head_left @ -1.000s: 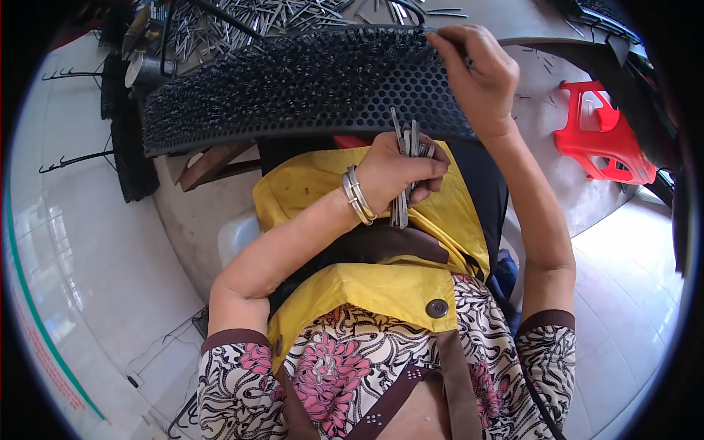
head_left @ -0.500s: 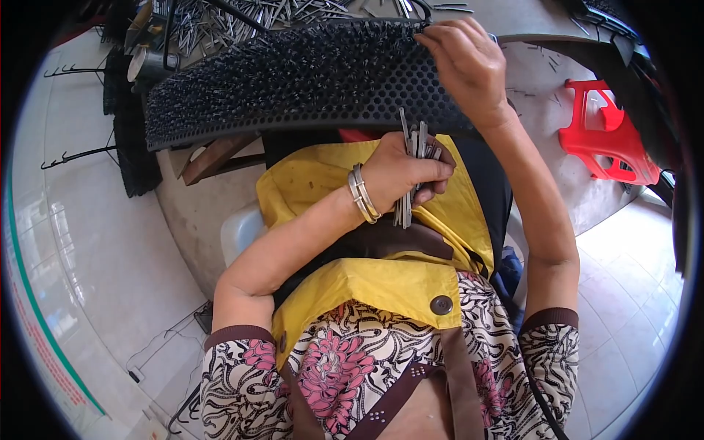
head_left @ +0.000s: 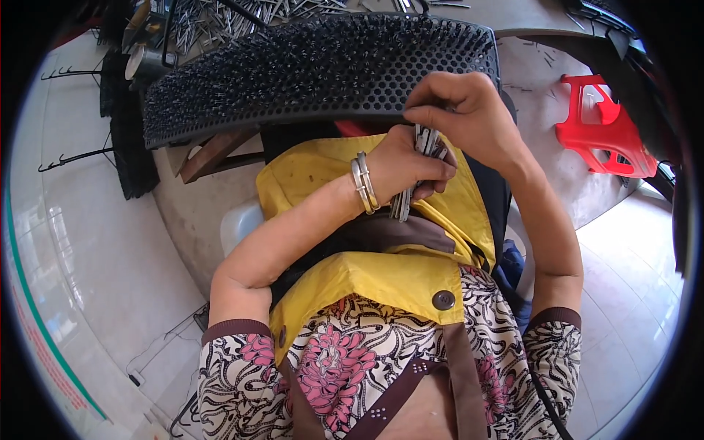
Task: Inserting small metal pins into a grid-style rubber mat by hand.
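My left hand [head_left: 403,163] is closed round a bundle of thin grey metal strips [head_left: 400,205], which stick out above and below the fist over my yellow apron [head_left: 304,172]. Just above that bundle, my right hand [head_left: 473,121] is closed in a pinch, thumb against fingers; whatever lies between the fingertips cannot be made out. Beyond both hands stands a long, curved black panel [head_left: 400,103] full of round holes. Dark thin pieces [head_left: 293,66] stand upright in it, dense on the left and along the far side, while bare holes show toward the near right.
A heap of loose metal strips [head_left: 209,26] lies behind the panel, with a metal can [head_left: 147,64] at its left. On the right stands a red plastic stool [head_left: 605,132]. Black hooked rods [head_left: 81,155] jut out at the left. A brown support [head_left: 213,158] is under the panel.
My right hand has come from the panel's far right edge back toward me, down to the top of the bundle. My left hand has stayed nearly in place, still gripping the strips.
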Demonstrator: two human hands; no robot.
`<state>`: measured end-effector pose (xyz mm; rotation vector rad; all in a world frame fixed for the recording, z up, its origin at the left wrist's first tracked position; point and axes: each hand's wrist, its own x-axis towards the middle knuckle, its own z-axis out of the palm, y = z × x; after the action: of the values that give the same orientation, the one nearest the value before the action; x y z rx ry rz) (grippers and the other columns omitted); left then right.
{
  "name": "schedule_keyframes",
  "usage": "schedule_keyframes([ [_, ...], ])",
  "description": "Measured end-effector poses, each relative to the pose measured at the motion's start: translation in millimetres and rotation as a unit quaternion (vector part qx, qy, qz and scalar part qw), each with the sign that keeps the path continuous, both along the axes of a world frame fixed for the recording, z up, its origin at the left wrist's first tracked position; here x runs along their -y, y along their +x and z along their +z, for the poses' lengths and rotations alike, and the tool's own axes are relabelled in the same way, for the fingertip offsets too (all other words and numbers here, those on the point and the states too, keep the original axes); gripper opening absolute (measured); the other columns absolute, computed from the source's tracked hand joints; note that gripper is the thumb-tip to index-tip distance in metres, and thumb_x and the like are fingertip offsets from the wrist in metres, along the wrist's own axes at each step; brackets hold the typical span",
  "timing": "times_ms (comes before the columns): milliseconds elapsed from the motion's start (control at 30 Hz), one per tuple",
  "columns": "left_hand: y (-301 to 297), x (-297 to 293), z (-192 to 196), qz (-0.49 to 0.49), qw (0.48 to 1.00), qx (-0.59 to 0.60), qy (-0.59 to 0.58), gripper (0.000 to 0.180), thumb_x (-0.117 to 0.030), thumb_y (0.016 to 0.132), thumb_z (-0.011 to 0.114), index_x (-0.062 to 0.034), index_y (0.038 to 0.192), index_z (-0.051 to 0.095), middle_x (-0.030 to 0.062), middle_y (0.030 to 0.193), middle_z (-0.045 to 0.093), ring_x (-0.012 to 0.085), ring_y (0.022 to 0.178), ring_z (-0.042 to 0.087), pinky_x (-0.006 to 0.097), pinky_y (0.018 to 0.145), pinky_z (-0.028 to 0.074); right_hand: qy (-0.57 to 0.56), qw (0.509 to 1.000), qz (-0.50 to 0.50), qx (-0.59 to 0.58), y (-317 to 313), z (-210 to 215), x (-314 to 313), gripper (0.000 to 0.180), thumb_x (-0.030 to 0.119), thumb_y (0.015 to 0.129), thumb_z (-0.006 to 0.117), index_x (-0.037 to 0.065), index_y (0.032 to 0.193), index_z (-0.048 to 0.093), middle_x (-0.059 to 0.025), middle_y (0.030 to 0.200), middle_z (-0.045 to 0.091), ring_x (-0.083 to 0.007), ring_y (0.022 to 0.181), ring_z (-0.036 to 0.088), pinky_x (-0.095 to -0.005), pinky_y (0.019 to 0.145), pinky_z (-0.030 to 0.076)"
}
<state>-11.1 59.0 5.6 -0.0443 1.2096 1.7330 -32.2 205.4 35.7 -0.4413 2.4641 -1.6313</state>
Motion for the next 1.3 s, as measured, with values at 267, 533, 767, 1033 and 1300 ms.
schedule_keyframes([
  [267, 3, 3, -3, 0.024, 0.999, 0.021, 0.001, 0.008, -0.003, 0.071, 0.063, 0.0023, 0.076, 0.058, 0.0087, 0.058, 0.056, 0.0113, 0.038, 0.048, 0.021, 0.034, 0.035, -0.037, 0.961, -0.221, -0.159, -19, -11, -10, 0.007, -0.002, 0.075, 0.062, -0.001, 0.082, 0.063, 0.0007, 0.076, 0.063, -0.0034, 0.069, 0.055, -0.0167, 0.063, 0.044],
  [533, 0, 6, -1, 0.055, 0.996, 0.073, 0.024, 0.008, -0.004, 0.072, 0.061, 0.0025, 0.075, 0.057, 0.0091, 0.059, 0.056, 0.0113, 0.039, 0.048, 0.021, 0.035, 0.035, 0.075, 0.86, -0.211, -0.459, -52, -27, 3, 0.011, -0.006, 0.069, 0.064, -0.001, 0.078, 0.06, -0.0115, 0.075, 0.06, -0.0204, 0.067, 0.059, -0.0254, 0.063, 0.046],
  [767, -2, 11, -1, 0.088, 0.989, 0.1, 0.061, 0.007, -0.004, 0.075, 0.061, 0.0014, 0.077, 0.057, 0.0094, 0.061, 0.056, 0.0122, 0.041, 0.049, 0.022, 0.036, 0.035, 0.182, 0.858, -0.085, -0.473, -55, -48, 2, 0.019, -0.007, 0.064, 0.063, -0.001, 0.081, 0.058, -0.0125, 0.083, 0.06, -0.0284, 0.073, 0.056, -0.0322, 0.063, 0.047],
  [1033, -24, 16, 19, 0.249, 0.962, -0.003, 0.112, 0.015, -0.007, 0.082, 0.053, -0.0016, 0.096, 0.054, 0.0097, 0.076, 0.057, 0.0126, 0.049, 0.048, 0.023, 0.038, 0.035, -0.019, 0.934, -0.174, -0.311, 11, -23, 17, 0.015, 0.002, 0.079, 0.055, -0.003, 0.093, 0.058, -0.0129, 0.094, 0.06, -0.0208, 0.079, 0.059, -0.0257, 0.073, 0.045],
  [1300, -36, 2, 32, 0.335, 0.914, -0.172, 0.153, 0.027, 0.006, 0.077, 0.056, 0.0011, 0.103, 0.049, 0.0123, 0.082, 0.055, 0.0162, 0.062, 0.052, 0.026, 0.045, 0.042, -0.394, 0.895, -0.171, 0.123, 36, -14, 51, 0.034, 0.031, 0.093, 0.037, 0.003, 0.109, 0.048, -0.0066, 0.089, 0.056, -0.0147, 0.085, 0.056, -0.0268, 0.081, 0.042],
])
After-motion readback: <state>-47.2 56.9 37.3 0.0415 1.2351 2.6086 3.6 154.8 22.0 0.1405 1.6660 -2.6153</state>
